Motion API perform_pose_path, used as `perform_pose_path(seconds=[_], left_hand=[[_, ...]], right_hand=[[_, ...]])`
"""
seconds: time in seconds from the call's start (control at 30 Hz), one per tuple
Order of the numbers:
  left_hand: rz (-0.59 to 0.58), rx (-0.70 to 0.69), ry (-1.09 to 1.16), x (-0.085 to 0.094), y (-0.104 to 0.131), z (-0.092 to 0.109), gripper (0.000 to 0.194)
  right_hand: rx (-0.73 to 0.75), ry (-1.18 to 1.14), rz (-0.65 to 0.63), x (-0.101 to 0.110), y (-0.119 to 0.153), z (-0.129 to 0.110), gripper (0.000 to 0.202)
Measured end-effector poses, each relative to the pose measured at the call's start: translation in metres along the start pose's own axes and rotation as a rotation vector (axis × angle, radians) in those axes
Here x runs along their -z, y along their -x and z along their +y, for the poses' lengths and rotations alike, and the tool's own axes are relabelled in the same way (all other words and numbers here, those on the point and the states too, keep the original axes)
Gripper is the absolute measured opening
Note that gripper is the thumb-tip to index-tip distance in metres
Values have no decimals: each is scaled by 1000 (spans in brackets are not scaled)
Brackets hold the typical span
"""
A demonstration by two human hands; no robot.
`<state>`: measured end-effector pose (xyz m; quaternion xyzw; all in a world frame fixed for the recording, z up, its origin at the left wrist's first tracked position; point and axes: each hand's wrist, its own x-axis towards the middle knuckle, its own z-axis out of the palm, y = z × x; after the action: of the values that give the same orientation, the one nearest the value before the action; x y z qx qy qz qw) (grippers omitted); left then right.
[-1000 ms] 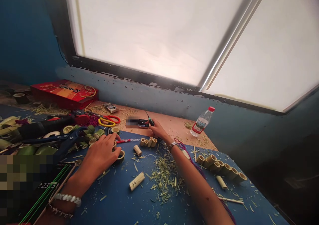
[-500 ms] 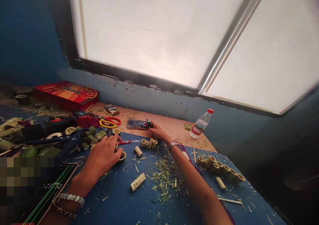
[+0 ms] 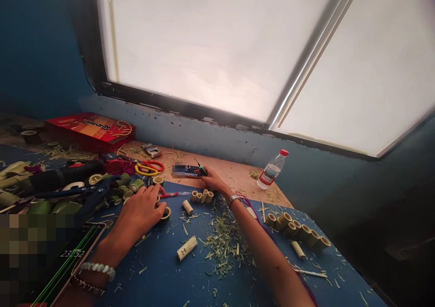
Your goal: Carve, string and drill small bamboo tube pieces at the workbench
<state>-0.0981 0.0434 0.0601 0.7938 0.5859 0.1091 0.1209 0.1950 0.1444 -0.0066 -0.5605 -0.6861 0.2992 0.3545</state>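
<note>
My left hand (image 3: 144, 207) rests palm down with its fingers spread and slightly bent over short bamboo rings. One ring (image 3: 166, 213) stands beside its thumb, another (image 3: 158, 180) beyond its fingertips. Closed around a small tool (image 3: 201, 169) with a dark green handle and a thin point, my right hand (image 3: 212, 180) is over the right end of a phone (image 3: 186, 170). A red pen-like item (image 3: 173, 194) lies between the hands, near several upright bamboo tubes (image 3: 204, 195). Closer to me is a bamboo piece (image 3: 186, 248) with dark marks.
Shavings (image 3: 222, 243) litter the blue mat (image 3: 152, 280). At right are a water bottle (image 3: 271, 171) and a row of bamboo tubes (image 3: 305, 231). Scissors (image 3: 146, 167), pliers-like tools (image 3: 98, 189), a red box (image 3: 90, 130) and a lit screen (image 3: 68, 261) lie left.
The tool's tip and my right hand have shifted slightly over the phone. My left hand keeps its place. The view has moved a little.
</note>
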Motion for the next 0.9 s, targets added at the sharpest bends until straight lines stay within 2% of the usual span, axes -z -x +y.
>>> perform_pose_path(seconds=[0.2, 0.43, 0.67, 0.9], left_hand=[[-15, -6, 8, 0, 0, -1, 29], [15, -66, -56, -8, -4, -6, 27], [51, -39, 20, -9, -4, -7, 30], [59, -56, 51, -6, -1, -6, 35]], right_hand=[[6, -31, 21, 0, 0, -1, 41], [-83, -155, 77, 1, 7, -8, 39], [-105, -94, 123, -2, 11, -15, 38], [-132, -49, 159, -2, 6, -7, 41]])
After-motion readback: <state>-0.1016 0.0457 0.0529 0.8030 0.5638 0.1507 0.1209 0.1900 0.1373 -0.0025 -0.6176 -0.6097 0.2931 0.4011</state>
